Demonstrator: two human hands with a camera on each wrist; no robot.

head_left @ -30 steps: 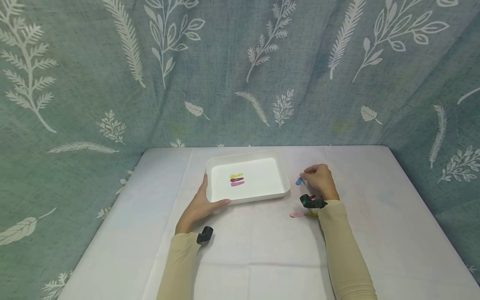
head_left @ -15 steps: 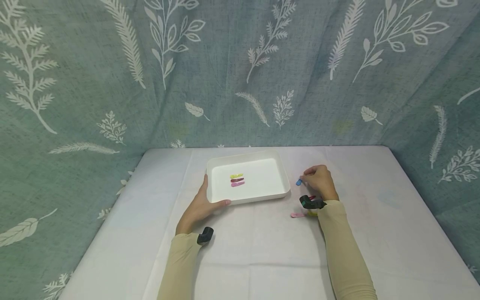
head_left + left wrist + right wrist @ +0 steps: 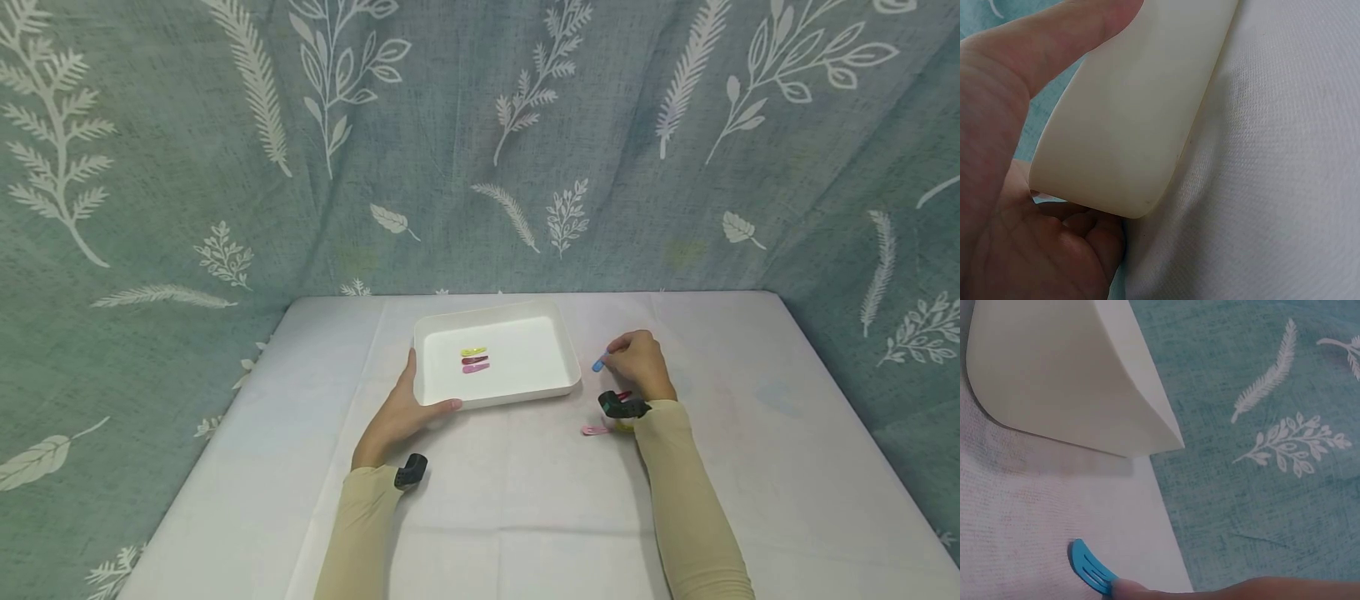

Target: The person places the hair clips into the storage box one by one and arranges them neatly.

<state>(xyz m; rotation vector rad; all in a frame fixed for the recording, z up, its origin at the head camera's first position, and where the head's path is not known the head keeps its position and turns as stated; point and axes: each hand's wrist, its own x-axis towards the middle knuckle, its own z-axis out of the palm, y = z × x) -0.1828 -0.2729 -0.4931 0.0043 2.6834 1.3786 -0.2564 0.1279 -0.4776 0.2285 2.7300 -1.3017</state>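
Note:
My left hand (image 3: 397,417) grips the near left corner of a white tray (image 3: 532,354), thumb along its front wall and fingers at its left side. In the left wrist view the fingers curl by the tray's corner (image 3: 1110,137). Inside the tray lie a yellow hair clip (image 3: 473,352), a dark red hair clip (image 3: 475,361) and a pink hair clip (image 3: 476,368), stacked in a row. Right of the tray, my right hand (image 3: 642,365) pinches a blue snap hair clip (image 3: 598,365) at one end. Its slotted other end (image 3: 1088,565) shows in the right wrist view.
Under my right wrist, on the white tablecloth (image 3: 480,500), lie a pink hair clip (image 3: 595,431), a yellow one (image 3: 624,426) and a red one (image 3: 625,394), partly hidden by the wrist camera (image 3: 622,405). A leaf-patterned curtain (image 3: 450,167) stands behind the table.
The blue hair clip tilts slightly in my right hand's fingers, which have hardly moved. My left hand and the tray stay where they were.

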